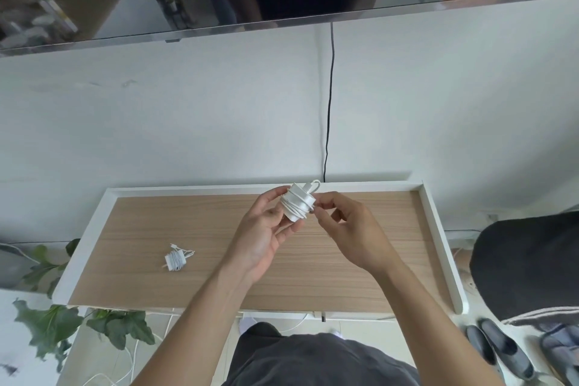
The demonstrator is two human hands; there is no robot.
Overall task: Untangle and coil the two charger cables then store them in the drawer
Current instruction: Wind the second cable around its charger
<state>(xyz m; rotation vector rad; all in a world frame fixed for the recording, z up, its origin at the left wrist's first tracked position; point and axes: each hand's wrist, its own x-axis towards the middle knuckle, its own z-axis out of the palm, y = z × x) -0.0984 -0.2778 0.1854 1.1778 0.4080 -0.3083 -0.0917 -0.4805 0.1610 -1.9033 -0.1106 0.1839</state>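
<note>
While left hand (266, 230) gripped charger (301, 196) above far edge of bench (188, 219), fingers curled round its body, right hand (344, 225) pinched cable (293, 208) end at charger's right side. Cable wound around charger. Charger's long axis tilted up and away, short loop poking from top. Second coil (177, 260) lay on bench, well apart to left, nearer left hand. Drawer not in view. Likely step: tucking the end, then storing both.
</note>
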